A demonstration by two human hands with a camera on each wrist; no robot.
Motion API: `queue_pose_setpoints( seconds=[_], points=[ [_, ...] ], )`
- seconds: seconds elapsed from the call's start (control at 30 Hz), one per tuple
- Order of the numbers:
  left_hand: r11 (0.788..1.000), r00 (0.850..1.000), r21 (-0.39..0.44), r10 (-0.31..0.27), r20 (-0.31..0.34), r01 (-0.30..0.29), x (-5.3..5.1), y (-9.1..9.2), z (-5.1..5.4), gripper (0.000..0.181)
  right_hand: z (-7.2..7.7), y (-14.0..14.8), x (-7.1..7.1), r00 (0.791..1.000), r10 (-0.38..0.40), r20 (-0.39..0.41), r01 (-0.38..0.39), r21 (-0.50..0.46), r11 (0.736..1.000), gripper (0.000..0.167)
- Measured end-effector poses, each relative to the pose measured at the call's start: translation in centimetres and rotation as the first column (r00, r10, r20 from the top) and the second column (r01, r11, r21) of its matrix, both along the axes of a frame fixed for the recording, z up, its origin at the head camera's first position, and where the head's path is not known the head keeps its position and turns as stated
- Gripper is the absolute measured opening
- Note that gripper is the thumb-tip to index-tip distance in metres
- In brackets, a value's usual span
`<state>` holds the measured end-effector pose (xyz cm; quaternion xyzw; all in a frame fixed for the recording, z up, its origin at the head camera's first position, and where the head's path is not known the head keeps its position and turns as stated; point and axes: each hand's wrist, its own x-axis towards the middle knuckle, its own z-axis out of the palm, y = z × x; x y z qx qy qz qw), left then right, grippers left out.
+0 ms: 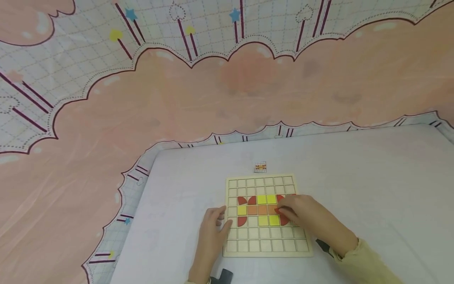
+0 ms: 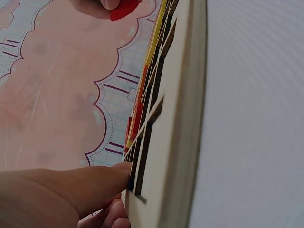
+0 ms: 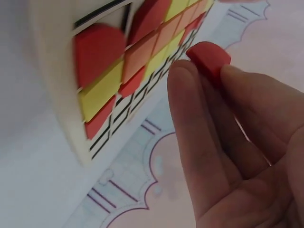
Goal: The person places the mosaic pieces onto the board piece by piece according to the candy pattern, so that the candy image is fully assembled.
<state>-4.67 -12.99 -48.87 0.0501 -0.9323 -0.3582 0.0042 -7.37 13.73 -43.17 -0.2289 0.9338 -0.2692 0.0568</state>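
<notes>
A pale wooden grid board (image 1: 267, 254) lies on the white surface. Its middle rows carry yellow squares (image 1: 263, 221), orange squares (image 1: 252, 210) and red quarter-round pieces (image 1: 242, 221). At the board's left edge rests my left hand (image 1: 210, 232), its thumb touching the rim. Over the right part of the grid, my right hand (image 1: 312, 215) pinches a red quarter-round piece (image 3: 209, 59) between thumb and fingertips. In the right wrist view this piece is held apart from the board. From the head, the right hand partly hides the pieces beneath it.
A small printed card (image 1: 260, 167) with a gridded pattern lies just beyond the board. White tabletop (image 1: 372, 177) surrounds the board. A pink cloth with cloud shapes (image 1: 213, 102) covers the area behind and to the left. Dark straps (image 1: 223, 276) sit at the wrists.
</notes>
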Motion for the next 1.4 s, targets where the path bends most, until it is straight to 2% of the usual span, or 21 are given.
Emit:
queue_pose_setpoints(
  seconds=[0.13,0.3,0.53,0.77,1.2,1.4],
  points=[
    [1.0,1.0,0.006,0.002,0.003,-0.002,0.0,0.0,0.1,0.045,0.0,-1.2,-0.3,1.0,-0.004,-0.024,0.004,0.0,1.0,0.003],
    [1.0,1.0,0.006,0.001,0.0,-0.001,0.0,0.0,0.1,0.045,-0.2,-2.5,-0.5,0.998,0.032,-0.049,-0.032,-0.005,0.999,0.004],
    [1.0,1.0,0.015,-0.011,-0.014,0.011,0.0,-0.1,0.1,0.044,-0.2,-4.0,-0.7,0.999,0.033,0.014,-0.032,-0.034,0.999,0.004],
    [1.0,0.999,0.02,-0.023,-0.027,0.023,0.1,-0.3,0.1,0.043,-0.5,-5.2,-0.8,0.998,0.061,0.011,-0.061,-0.061,0.996,0.005],
    [0.999,0.999,0.025,-0.033,-0.02,0.033,0.1,-0.3,0.0,0.043,-1.7,-6.3,-0.8,0.997,0.06,0.038,-0.056,-0.101,0.993,0.006],
    [0.999,0.999,0.023,-0.034,-0.025,0.035,0.1,-0.3,0.0,0.043,-1.8,-6.5,-0.7,0.997,0.052,0.053,-0.046,-0.11,0.993,0.006]
  ],
)
